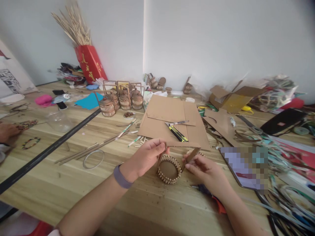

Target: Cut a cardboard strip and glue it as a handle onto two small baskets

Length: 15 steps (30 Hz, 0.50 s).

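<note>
A small round basket point(169, 169) with a beaded-looking wooden rim stands on the wooden table, its inside facing up. A brown frame-like handle point(182, 144) rises around it. My left hand point(150, 156) pinches the handle's left upright near the top corner. On the other side, my right hand point(204, 168) grips the right upright between thumb and fingers. Part of another beaded ring point(200, 153) shows behind my right hand. A dark tool with red parts point(218, 204) lies partly hidden under my right forearm.
Cardboard sheets point(157, 126) bear a yellow-black cutter point(177, 132). Finished small baskets point(125, 101) stand behind left. A wire ring point(93, 159) and thin strips point(83, 152) lie left. Rightward are a phone point(242, 168) and tangled strips point(285, 196). Another person's hand point(8, 131) is at far left.
</note>
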### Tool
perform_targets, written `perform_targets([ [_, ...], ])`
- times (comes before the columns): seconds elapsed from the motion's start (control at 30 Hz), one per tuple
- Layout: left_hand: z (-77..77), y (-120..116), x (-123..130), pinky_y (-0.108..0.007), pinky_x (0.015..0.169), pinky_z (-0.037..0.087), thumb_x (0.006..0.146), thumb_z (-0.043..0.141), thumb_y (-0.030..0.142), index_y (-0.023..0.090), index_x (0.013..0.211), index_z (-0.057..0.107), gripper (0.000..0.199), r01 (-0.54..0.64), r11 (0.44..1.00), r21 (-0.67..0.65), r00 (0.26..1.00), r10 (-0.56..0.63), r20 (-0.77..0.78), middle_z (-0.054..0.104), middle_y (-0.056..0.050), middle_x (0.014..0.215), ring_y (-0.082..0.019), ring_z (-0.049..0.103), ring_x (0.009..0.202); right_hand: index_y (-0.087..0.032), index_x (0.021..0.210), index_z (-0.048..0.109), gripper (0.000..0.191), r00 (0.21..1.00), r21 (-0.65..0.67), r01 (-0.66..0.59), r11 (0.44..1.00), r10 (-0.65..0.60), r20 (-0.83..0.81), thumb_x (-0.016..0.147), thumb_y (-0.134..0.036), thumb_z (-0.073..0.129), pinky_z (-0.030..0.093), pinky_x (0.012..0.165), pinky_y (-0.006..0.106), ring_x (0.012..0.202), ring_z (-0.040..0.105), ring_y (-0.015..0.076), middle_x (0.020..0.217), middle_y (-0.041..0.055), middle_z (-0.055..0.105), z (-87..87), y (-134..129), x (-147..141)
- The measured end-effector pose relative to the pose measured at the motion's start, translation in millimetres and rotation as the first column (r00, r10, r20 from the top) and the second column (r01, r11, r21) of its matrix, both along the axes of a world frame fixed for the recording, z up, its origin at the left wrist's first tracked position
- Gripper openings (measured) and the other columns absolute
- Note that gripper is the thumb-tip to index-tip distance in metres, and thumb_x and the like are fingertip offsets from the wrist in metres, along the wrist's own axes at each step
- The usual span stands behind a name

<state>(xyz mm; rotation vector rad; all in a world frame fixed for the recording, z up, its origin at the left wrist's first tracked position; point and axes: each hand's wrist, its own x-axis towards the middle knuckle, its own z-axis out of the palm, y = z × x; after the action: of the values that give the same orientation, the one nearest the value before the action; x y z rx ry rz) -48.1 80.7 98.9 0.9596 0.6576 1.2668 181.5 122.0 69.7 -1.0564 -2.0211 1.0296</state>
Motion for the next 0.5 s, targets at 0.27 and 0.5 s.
perform_targets([
  [0.27,-10.5,-25,0,-0.026,0.072,0.039,0.094,0.057,0.043,0.022,0.09,0.059,0.022,-0.694,0.697,0.182,0.648,0.714,-0.264,0.053,0.001,0.077,-0.014,0.048,0.073,-0.021,0.091,0.072,0.021,0.998,0.083,0.069,0.994,-0.069,0.006,0.083,-0.038,0.064,0.056,0.065,0.032,0.07,0.067,0.0192,0.083,0.0047,0.074,-1.5,-13,3],
  [0.5,-30.0,-64,40,-0.028,0.079,0.046,0.096,0.051,0.023,0.018,0.102,0.065,0.016,-0.12,0.908,0.401,0.695,0.365,-0.619,0.065,-0.008,0.097,-0.018,0.061,0.087,-0.022,0.087,0.071,0.019,0.993,0.059,0.113,0.992,-0.11,-0.037,0.08,-0.038,0.066,0.057,0.067,0.033,0.077,0.069,0.0224,0.075,0.0038,0.071,-6.4,-17,1],
])
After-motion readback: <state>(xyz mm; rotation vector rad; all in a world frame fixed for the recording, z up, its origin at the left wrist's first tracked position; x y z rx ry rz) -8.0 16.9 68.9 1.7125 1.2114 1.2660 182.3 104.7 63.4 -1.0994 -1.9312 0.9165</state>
